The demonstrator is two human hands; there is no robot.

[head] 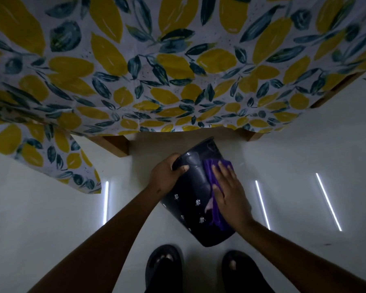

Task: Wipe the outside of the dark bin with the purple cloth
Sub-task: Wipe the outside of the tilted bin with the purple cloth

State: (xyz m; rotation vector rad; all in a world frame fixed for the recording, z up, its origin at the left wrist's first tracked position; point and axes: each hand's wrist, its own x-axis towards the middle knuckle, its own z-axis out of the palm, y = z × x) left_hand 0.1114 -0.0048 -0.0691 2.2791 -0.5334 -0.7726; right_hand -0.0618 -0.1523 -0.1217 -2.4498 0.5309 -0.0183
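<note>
The dark bin (193,199) is held off the floor and tilted, its side with small white marks turned up toward me. My left hand (166,176) grips the bin's rim at the upper left, fingers curled over the edge. The purple cloth (215,172) lies along the bin's right side. My right hand (228,193) presses flat on the cloth, fingers spread and pointing away from me. Part of the cloth is hidden under that palm.
A table covered by a cloth printed with yellow lemons and dark leaves (178,66) fills the upper view, with wooden legs (116,144) just beyond the bin. The floor (51,208) is pale and glossy with light streaks. My feet in dark sandals (164,269) stand below the bin.
</note>
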